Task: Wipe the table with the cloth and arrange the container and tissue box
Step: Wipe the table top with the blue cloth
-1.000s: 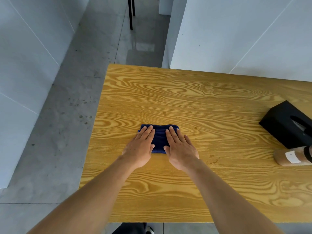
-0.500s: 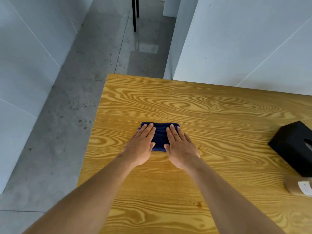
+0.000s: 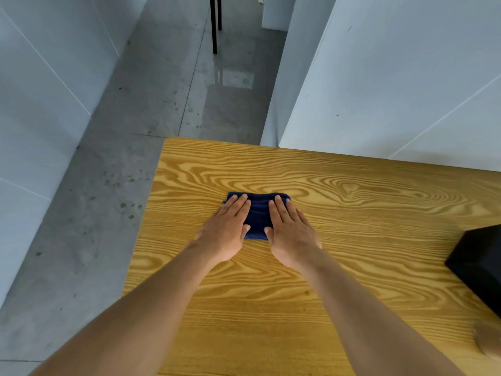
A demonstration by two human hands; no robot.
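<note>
Your tabletop (image 3: 352, 267) is wood with bold yellow-brown grain and a smooth, faintly satin finish. Under your palms lies a dark blue cloth (image 3: 257, 213), soft, matt fabric with ribbed folds. At your right, the black tissue box (image 3: 479, 264) looks matt, though you cannot tell its material. The floor (image 3: 108, 213) is grey concrete, speckled, with a dull sheen farther off. The wall panels (image 3: 406, 77) are smooth and matt white.

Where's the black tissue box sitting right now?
In the head view, the black tissue box stands on the wooden table at the right edge of the frame, partly cut off, well right of the right hand pressing the folded dark-blue cloth.
</note>
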